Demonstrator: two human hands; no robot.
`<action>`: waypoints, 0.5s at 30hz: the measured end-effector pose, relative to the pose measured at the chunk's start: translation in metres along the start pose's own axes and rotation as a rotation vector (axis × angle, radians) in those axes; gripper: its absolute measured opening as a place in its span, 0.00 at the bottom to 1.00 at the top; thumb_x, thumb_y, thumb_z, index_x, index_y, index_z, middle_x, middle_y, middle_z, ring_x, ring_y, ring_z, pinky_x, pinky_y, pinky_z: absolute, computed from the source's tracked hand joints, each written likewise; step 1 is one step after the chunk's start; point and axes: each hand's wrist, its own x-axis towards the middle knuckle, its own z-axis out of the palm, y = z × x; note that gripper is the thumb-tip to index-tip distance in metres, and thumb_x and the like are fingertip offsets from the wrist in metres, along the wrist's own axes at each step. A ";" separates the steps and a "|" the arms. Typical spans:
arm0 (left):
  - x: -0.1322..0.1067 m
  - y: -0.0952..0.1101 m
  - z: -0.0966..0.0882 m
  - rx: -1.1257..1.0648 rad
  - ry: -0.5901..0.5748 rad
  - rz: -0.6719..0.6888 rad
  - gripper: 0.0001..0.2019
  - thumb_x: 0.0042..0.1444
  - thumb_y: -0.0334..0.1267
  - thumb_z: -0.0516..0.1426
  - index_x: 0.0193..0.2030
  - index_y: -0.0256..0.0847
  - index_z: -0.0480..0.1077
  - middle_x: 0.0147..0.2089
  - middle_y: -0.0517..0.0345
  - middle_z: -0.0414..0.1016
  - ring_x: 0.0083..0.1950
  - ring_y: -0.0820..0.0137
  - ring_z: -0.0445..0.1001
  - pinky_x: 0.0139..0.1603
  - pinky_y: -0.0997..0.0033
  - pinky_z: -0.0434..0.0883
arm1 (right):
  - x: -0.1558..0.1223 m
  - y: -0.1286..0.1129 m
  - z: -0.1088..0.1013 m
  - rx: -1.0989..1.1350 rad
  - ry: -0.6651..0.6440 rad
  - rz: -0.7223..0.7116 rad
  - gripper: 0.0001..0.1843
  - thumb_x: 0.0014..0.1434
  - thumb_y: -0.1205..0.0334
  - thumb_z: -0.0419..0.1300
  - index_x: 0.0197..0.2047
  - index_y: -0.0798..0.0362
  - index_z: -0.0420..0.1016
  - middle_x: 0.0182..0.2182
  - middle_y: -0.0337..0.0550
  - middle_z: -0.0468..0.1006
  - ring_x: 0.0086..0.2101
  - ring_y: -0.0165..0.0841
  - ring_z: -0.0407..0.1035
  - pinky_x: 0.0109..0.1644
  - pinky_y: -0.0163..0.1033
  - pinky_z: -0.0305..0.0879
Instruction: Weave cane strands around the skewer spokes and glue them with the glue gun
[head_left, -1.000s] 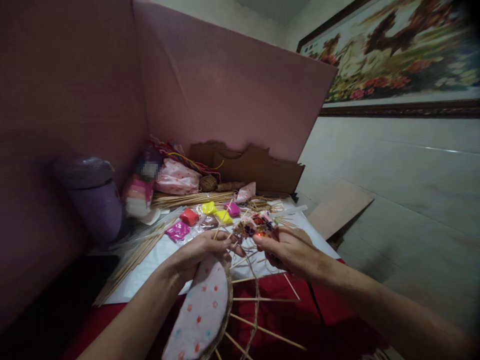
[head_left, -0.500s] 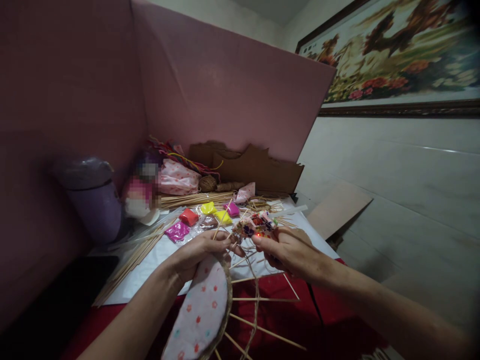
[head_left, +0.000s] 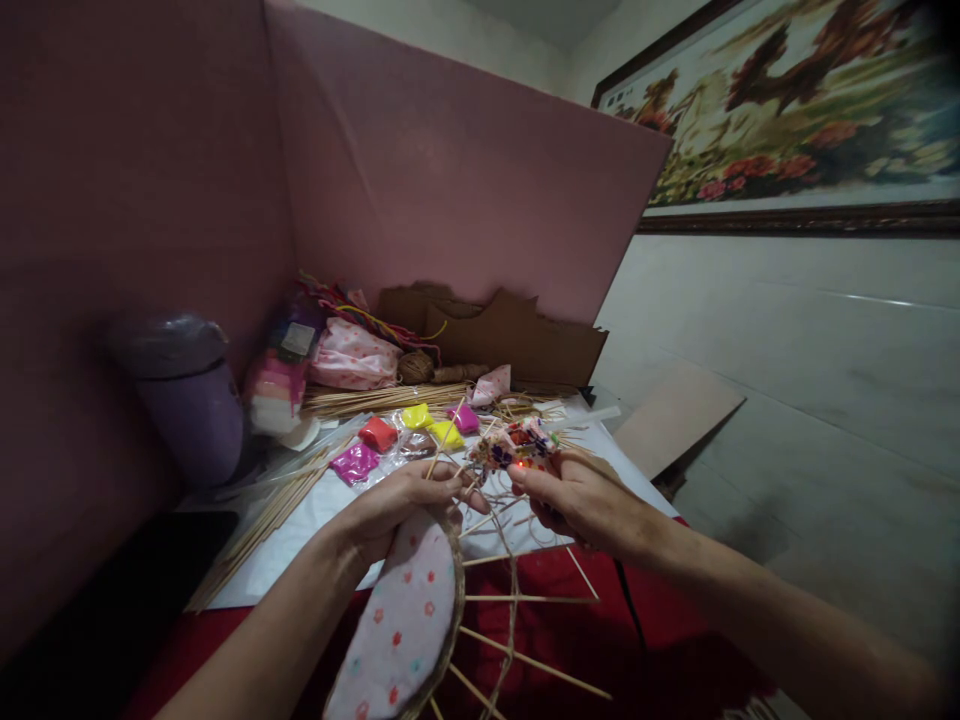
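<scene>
My left hand (head_left: 420, 500) is closed on the upper edge of a round basket frame (head_left: 409, 610). White cloth with small red and teal flowers covers its base, and twine runs round the rim. Thin bamboo sticks (head_left: 536, 662) spread outward from that rim, with a strand of twine (head_left: 513, 600) woven across several of them. My right hand (head_left: 585, 500) grips a flower-patterned hot glue gun (head_left: 529, 445), where a small red light glows by the thumb. The gun's front end is close to my left fingertips and the sticks there; any contact is hard to make out.
Packets of coloured clay, including a red one (head_left: 377, 433), lie on the white board (head_left: 300, 530). Bamboo sticks (head_left: 270, 525) lie left, with more behind. A twine ball (head_left: 415, 367) and torn cardboard (head_left: 517, 340) are at the back; a purple bin (head_left: 187, 420) stands left.
My right hand and the glue gun have shifted very slightly right. My left hand and the basket frame have stayed in place.
</scene>
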 end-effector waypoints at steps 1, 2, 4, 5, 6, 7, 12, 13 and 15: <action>0.000 0.000 0.000 -0.001 0.001 0.001 0.08 0.52 0.34 0.58 0.37 0.32 0.72 0.40 0.48 0.73 0.27 0.77 0.67 0.25 0.78 0.63 | -0.001 0.000 0.000 0.008 0.001 0.002 0.23 0.60 0.54 0.48 0.15 0.53 0.56 0.11 0.33 0.58 0.15 0.23 0.51 0.18 0.31 0.46; 0.000 0.000 0.000 -0.004 0.002 0.001 0.08 0.51 0.34 0.58 0.37 0.32 0.72 0.40 0.47 0.73 0.27 0.77 0.67 0.25 0.78 0.63 | -0.001 -0.001 0.000 0.014 0.001 0.004 0.24 0.60 0.53 0.48 0.15 0.53 0.56 0.11 0.33 0.57 0.15 0.22 0.51 0.18 0.31 0.46; 0.000 0.000 0.000 -0.006 0.005 -0.002 0.08 0.51 0.34 0.58 0.36 0.32 0.72 0.40 0.47 0.73 0.27 0.77 0.67 0.24 0.78 0.63 | -0.002 -0.003 0.000 0.025 -0.003 0.001 0.25 0.60 0.52 0.47 0.15 0.54 0.56 0.11 0.33 0.57 0.14 0.22 0.50 0.18 0.31 0.46; 0.000 0.000 0.000 -0.008 0.007 -0.004 0.08 0.51 0.34 0.58 0.36 0.32 0.72 0.40 0.47 0.73 0.27 0.77 0.68 0.25 0.78 0.64 | -0.002 -0.004 0.000 0.030 0.000 -0.003 0.25 0.60 0.52 0.48 0.15 0.54 0.56 0.11 0.33 0.56 0.14 0.22 0.50 0.18 0.31 0.46; 0.000 0.000 0.000 -0.010 0.009 -0.007 0.08 0.50 0.34 0.58 0.36 0.32 0.72 0.40 0.47 0.73 0.27 0.77 0.68 0.25 0.78 0.64 | -0.002 -0.004 0.000 0.034 0.005 -0.006 0.26 0.60 0.51 0.48 0.14 0.54 0.56 0.11 0.33 0.57 0.14 0.22 0.50 0.18 0.30 0.46; 0.000 0.000 0.000 -0.013 0.010 -0.007 0.08 0.50 0.34 0.59 0.36 0.32 0.72 0.40 0.46 0.74 0.27 0.77 0.68 0.25 0.78 0.64 | -0.002 -0.004 0.000 0.046 0.010 -0.003 0.26 0.60 0.51 0.48 0.14 0.54 0.57 0.11 0.33 0.57 0.14 0.21 0.51 0.17 0.30 0.46; -0.001 0.001 0.002 -0.010 0.028 -0.016 0.09 0.49 0.35 0.60 0.36 0.31 0.71 0.42 0.45 0.74 0.26 0.77 0.67 0.23 0.79 0.64 | -0.003 0.002 0.000 0.297 0.039 0.036 0.22 0.58 0.48 0.50 0.21 0.55 0.63 0.14 0.33 0.59 0.14 0.22 0.51 0.14 0.29 0.47; -0.001 0.001 0.003 -0.012 0.032 -0.017 0.09 0.49 0.35 0.60 0.36 0.31 0.71 0.42 0.45 0.74 0.27 0.77 0.68 0.24 0.79 0.64 | -0.004 0.004 0.000 0.370 0.066 0.027 0.21 0.57 0.47 0.51 0.23 0.55 0.63 0.15 0.33 0.60 0.14 0.22 0.52 0.14 0.28 0.48; 0.000 0.002 0.003 -0.010 0.033 -0.009 0.09 0.49 0.35 0.60 0.36 0.31 0.72 0.42 0.44 0.74 0.27 0.78 0.68 0.25 0.79 0.64 | -0.008 0.008 -0.002 0.483 0.144 -0.018 0.20 0.56 0.46 0.52 0.26 0.55 0.64 0.18 0.34 0.62 0.14 0.22 0.53 0.13 0.28 0.50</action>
